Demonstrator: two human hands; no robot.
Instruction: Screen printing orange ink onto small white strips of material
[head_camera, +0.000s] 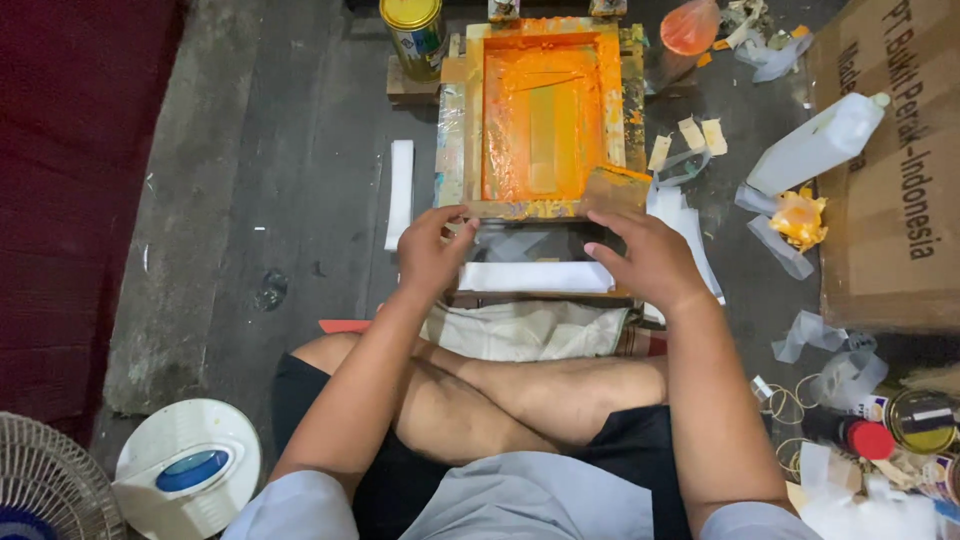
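1. The person sits cross-legged on the floor, and both hands are at the near edge of the wooden screen frame, whose mesh is thick with orange ink.
2. The left hand grips the frame's near-left corner: thumb up on the wood, fingers curled loosely round the edge, not spread.
3. The right hand lies flat and low, fingers together and pointing left over the clear plastic sheet just under the frame's lip. Whether it presses or only hovers, the view does not say.
4. The clear sheet sits between the two hands, on a white pad, half tucked under the frame's near rail.
5. To do this well, the judgement is: keep the left hand steady on the corner so the frame does not skid, and let the right hand square the sheet before anything comes down on it.
6. The squeegee rests on the frame's near-right corner, touching the wet ink; a wrist brushing it would smear.
7. Off to the right, well apart, lie a white plastic jug and a cardboard box; a yellow-lidded tin stands beside the frame's far-left corner.
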